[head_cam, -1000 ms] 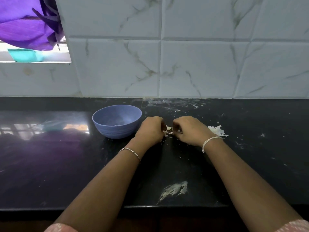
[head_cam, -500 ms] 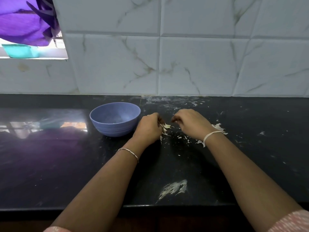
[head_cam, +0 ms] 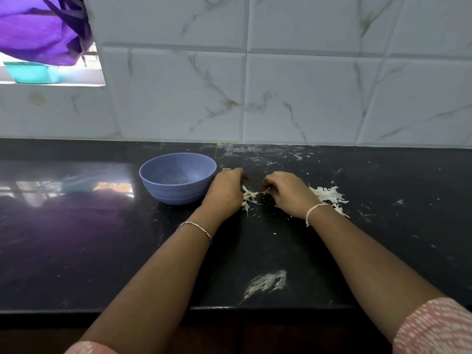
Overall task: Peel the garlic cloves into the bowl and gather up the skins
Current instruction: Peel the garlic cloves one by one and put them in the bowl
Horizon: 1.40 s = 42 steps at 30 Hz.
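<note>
A blue bowl (head_cam: 178, 178) stands on the black counter (head_cam: 76, 238), left of both hands. My left hand (head_cam: 226, 194) rests right beside the bowl with fingers curled around a garlic piece (head_cam: 249, 196) whose white skin sticks out. My right hand (head_cam: 287, 192) pinches a thin strip of skin (head_cam: 263, 192) that stretches across to the garlic. A pile of peeled skins (head_cam: 328, 195) lies behind my right wrist. What the bowl holds is unclear.
Small skin flakes are scattered around the hands. A white smear (head_cam: 267, 283) marks the counter near its front edge. A tiled wall (head_cam: 281, 98) runs along the back. A window ledge at upper left holds a teal tub (head_cam: 32, 72) under purple cloth (head_cam: 38, 29).
The hands, close together a second ago, have drawn apart, and my right hand has pulled a strip of skin away from the garlic. More skin bits lie between the hands.
</note>
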Tool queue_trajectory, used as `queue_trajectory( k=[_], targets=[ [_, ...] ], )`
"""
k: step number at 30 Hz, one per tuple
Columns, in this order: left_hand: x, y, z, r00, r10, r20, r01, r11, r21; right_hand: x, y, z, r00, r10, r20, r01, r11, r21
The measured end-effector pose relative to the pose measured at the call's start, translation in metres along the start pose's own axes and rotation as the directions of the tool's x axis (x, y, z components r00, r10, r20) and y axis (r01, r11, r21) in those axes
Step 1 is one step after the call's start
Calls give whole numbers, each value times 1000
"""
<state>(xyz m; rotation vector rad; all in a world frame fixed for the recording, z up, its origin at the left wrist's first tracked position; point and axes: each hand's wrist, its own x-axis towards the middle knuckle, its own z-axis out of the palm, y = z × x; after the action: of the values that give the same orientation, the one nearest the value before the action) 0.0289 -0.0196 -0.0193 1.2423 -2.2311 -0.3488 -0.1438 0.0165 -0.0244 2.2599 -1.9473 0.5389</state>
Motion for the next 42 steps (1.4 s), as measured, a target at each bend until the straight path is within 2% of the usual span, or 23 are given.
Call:
queue_trajectory(
  k=[3, 6, 8, 10, 12, 15, 18, 22, 25, 26, 28, 31, 34, 38, 42],
  targets=[
    [-4, -2, -1, 1000, 9, 19, -9, 1000, 4, -9, 6, -4, 999, 17, -33, -18, 999, -48],
    [-6, -3, 2, 991, 62, 120, -64, 998, 20, -11, 8, -10, 972, 29, -232, -56, 993, -108],
    [-5, -4, 7, 971, 90, 223, -101, 994, 39, -11, 5, -13, 937, 69, -343, -70, 998, 11],
    [-4, -6, 12, 956, 88, 281, -118, 989, 89, -10, 0, -14, 930, 133, -342, -65, 977, 203],
    [-4, -8, 12, 962, 92, 257, -118, 989, 86, -9, -3, -12, 935, 180, -306, -72, 940, 333],
    [-4, -11, 8, 979, 111, 170, -121, 992, 49, -6, -2, -10, 939, 220, -264, -90, 899, 428],
    [-4, -11, 7, 984, 139, 112, -141, 990, 17, -6, -1, -14, 933, 294, -209, -101, 770, 630],
    [-5, -3, 6, 985, 172, 24, -172, 985, -16, -9, 4, -31, 885, 432, -171, -50, 455, 889],
    [-8, 12, 15, 950, 286, 129, -301, 946, 117, -10, 12, -35, 849, 501, -166, -33, 364, 931],
    [-10, 20, 21, 929, 310, 203, -344, 924, 164, -10, 13, -35, 841, 512, -175, -35, 374, 927],
    [-14, 39, 33, 889, 309, 339, -397, 889, 231, -8, 13, -32, 828, 519, -210, -75, 473, 878],
    [-15, 59, 52, 861, 282, 422, -408, 879, 245, -6, 13, -27, 824, 498, -270, -107, 605, 789],
    [-9, 67, 61, 862, 269, 429, -380, 905, 194, -7, 12, -27, 833, 480, -277, -109, 633, 767],
    [-7, 72, 64, 858, 321, 400, -396, 911, 119, -7, 9, -29, 843, 473, -255, -102, 607, 788],
    [-5, 67, 54, 892, 343, 295, -358, 934, -3, -7, 7, -29, 844, 465, -268, -53, 569, 821]
  ],
)
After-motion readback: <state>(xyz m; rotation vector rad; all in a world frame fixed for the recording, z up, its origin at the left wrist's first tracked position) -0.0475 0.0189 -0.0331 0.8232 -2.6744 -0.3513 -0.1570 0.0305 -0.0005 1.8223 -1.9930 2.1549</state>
